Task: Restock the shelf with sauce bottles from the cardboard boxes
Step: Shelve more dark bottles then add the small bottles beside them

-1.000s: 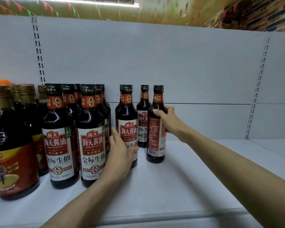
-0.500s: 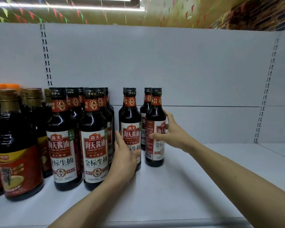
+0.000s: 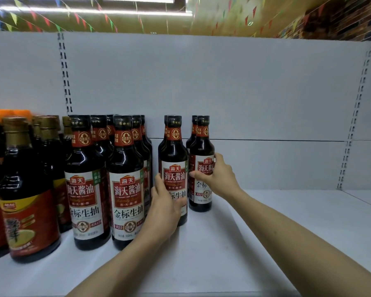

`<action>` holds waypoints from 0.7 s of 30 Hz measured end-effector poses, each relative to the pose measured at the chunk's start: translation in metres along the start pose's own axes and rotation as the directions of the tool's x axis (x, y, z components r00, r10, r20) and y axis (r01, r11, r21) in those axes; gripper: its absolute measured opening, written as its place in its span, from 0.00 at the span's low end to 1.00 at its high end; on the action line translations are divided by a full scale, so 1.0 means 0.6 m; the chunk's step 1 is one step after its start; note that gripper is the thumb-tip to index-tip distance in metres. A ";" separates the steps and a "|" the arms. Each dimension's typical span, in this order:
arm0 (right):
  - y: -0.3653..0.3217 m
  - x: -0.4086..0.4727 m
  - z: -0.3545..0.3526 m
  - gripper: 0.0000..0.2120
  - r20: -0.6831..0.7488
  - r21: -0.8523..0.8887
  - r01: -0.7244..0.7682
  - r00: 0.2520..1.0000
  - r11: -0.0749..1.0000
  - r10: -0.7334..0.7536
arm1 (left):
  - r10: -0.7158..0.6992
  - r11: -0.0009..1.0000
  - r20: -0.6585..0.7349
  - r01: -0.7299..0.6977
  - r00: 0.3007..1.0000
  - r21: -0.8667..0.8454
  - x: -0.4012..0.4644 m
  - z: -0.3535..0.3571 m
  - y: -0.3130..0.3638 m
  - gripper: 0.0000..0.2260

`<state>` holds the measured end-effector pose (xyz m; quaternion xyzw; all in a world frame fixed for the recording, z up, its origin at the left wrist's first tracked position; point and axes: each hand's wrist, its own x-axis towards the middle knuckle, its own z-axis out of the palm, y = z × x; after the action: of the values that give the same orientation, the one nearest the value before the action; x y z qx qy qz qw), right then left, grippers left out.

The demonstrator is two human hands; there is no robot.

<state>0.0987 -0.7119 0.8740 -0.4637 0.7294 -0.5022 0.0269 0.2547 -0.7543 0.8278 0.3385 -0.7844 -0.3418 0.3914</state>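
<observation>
Dark soy sauce bottles with red-and-white labels stand upright on a white shelf [image 3: 255, 232]. My left hand [image 3: 165, 211] grips the lower body of one bottle [image 3: 174, 159] near the middle. My right hand [image 3: 220, 179] grips the label area of the rightmost front bottle [image 3: 201, 146], whose label faces me. Each of these two bottles has another bottle right behind it. To the left, two rows of the same bottles [image 3: 125, 179] stand close together. No cardboard box is in view.
Larger bottles with gold caps and red-yellow labels [image 3: 28, 200] fill the far left. The white back panel [image 3: 244, 93] rises behind the bottles, with slotted uprights at left and right. Bare shelf surface stretches to the right of my right hand.
My right hand has turned the rightmost bottle so its front label faces me and shifted it slightly back. My left hand stays on the middle bottle.
</observation>
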 end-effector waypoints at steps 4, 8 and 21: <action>0.001 0.006 0.009 0.35 -0.035 -0.050 -0.011 0.999 0.999 0.009 | 0.010 1.000 -0.005 -0.010 1.000 0.003 -0.004 0.000 0.001 0.39; 0.000 0.003 0.022 0.37 -0.102 -0.151 -0.010 0.995 0.988 -0.006 | 0.021 1.000 -0.011 -0.021 1.000 0.003 -0.008 0.002 0.001 0.40; -0.004 -0.006 0.039 0.36 -0.197 -0.313 -0.025 0.980 0.949 -0.039 | 0.049 0.998 -0.019 -0.048 0.999 0.030 -0.007 0.004 -0.007 0.38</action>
<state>0.1141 -0.7263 0.8625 -0.4116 0.7974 -0.4240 -0.1225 0.2559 -0.7524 0.8217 0.3285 -0.7935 -0.3175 0.4021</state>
